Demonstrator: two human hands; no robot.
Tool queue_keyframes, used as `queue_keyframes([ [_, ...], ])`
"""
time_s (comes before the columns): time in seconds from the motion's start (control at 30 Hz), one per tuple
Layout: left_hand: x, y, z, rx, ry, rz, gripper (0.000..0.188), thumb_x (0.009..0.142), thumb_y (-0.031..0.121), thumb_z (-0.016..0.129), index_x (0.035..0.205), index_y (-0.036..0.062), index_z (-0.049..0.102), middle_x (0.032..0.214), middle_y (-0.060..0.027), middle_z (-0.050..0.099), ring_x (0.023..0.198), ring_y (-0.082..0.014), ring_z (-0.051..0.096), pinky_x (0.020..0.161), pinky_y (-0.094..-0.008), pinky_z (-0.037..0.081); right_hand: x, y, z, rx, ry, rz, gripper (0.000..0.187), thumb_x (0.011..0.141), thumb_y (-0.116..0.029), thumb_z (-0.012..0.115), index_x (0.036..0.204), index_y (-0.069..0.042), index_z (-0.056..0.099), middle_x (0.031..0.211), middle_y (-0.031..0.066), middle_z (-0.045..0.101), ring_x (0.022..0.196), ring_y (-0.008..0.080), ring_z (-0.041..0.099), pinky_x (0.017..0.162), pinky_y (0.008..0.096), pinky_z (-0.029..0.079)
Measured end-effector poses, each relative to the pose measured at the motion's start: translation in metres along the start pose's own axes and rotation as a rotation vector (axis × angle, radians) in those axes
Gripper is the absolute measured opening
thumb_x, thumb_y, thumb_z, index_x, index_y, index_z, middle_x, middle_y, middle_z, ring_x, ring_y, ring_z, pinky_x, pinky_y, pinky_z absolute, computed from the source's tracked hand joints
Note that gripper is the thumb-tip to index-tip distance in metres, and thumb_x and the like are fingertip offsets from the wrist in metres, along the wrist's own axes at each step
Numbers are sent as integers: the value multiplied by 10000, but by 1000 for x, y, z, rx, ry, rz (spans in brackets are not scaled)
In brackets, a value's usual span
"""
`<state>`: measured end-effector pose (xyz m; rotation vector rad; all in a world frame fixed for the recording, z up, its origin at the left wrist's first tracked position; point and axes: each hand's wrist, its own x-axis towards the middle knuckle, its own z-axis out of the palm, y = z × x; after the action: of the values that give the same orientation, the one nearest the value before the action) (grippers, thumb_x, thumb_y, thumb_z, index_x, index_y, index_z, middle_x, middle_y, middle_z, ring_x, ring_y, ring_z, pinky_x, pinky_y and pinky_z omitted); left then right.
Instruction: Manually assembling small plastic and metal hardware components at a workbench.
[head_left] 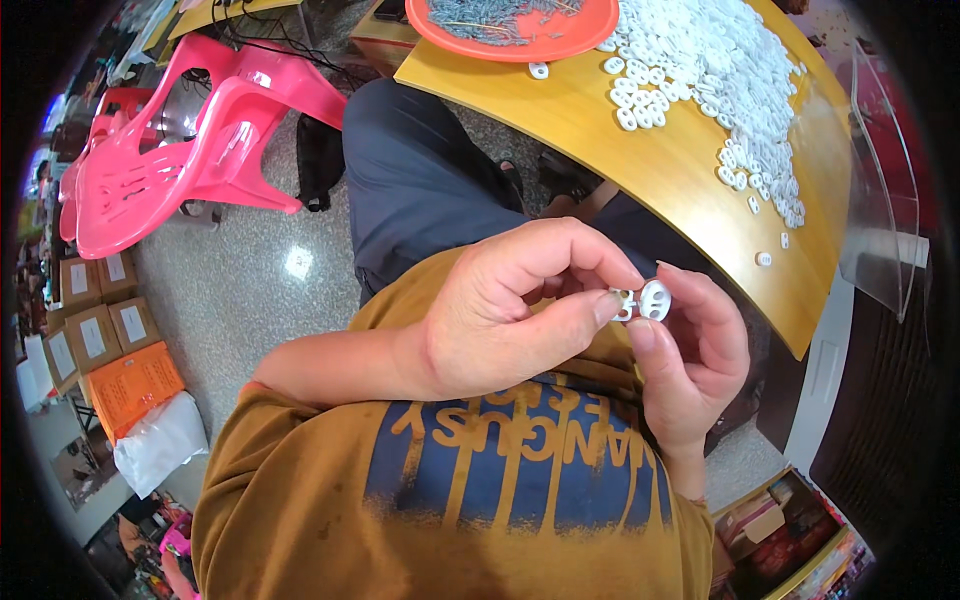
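In front of my chest, both hands meet around two small white plastic pieces. My left hand [515, 310] pinches one white two-hole plastic piece [625, 306] between thumb and forefinger; the fingertips cover much of it. Between the thumb and forefinger of my right hand [695, 355] is a white oval two-hole plastic piece [655, 299], its holed face showing. The two pieces are side by side, very close; whether they are joined I cannot tell. A large heap of similar white pieces [700, 60] spreads over the yellow table [560, 130] beyond my hands.
A red-orange tray [600, 40] of small grey metal parts, possibly springs, sits at the table's far left. Clear plastic sheeting [885, 170] stands at the right edge. Pink plastic chairs [215, 140] and cardboard boxes [95, 335] are on the left.
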<state>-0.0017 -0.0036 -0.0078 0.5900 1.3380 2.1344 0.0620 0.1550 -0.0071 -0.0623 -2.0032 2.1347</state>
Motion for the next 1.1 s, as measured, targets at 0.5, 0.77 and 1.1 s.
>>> queue_keyframes([
  [0.5, 0, 3, 2, -22, -26, -122, 222, 858, -13, 471, 1075, 3, 426, 958, -87, 556, 679, -46, 513, 593, -174, 441, 8, -3, -2, -217, -93, -168, 341, 717, 53, 624, 1053, 52, 569, 854, 91, 585, 730, 142, 539, 664, 220, 413],
  [0.77, 2, 3, 0, -125, -73, -115, 255, 855, -19, 473, 1102, -8, 410, 994, -117, 552, 743, -90, 556, 633, -201, 485, 8, -4, -4, -163, -126, -139, 343, 765, 2, 596, 1101, 52, 545, 874, 85, 570, 761, 145, 524, 690, 224, 403],
  [1.1, 4, 2, 0, -162, -41, -155, 295, 849, -4, 502, 1116, 2, 375, 970, -99, 528, 839, -104, 539, 657, -199, 494, 11, -5, -3, -315, -174, -247, 402, 764, -27, 612, 1150, 36, 517, 896, 100, 566, 780, 168, 535, 722, 247, 413],
])
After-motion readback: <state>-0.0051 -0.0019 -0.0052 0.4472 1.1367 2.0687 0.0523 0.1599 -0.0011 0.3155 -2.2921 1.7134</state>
